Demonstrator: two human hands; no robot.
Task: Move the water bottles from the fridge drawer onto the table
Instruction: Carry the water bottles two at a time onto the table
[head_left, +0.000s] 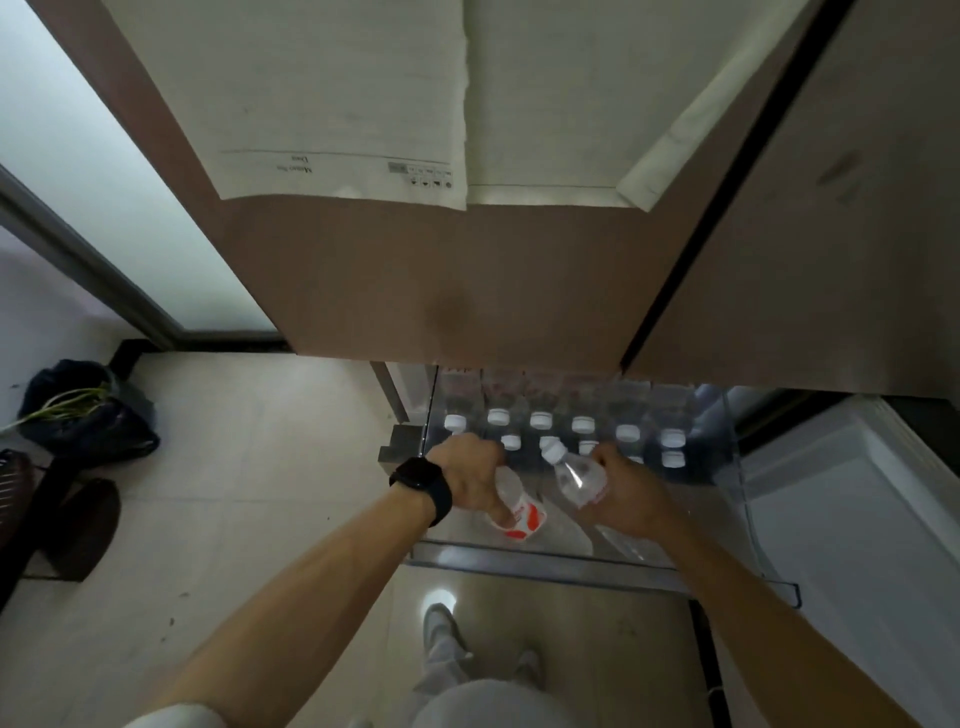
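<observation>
The clear fridge drawer (571, 564) is pulled out below the brown fridge doors. Several upright water bottles with white caps (540, 420) stand in its back rows. My left hand (470, 475), with a black watch on its wrist, grips a clear bottle with a red and white label (522, 512) over the drawer's front left. My right hand (631, 493) grips a second clear bottle (576, 475), tilted with its white cap pointing up and left. Both bottles are held above the drawer's bare front part.
The brown fridge door (441, 270) with taped papers hangs overhead. A white open compartment (852, 499) lies to the right. A black bag (88, 410) and dark shoes (85, 525) sit on the tiled floor at left. My feet stand below the drawer.
</observation>
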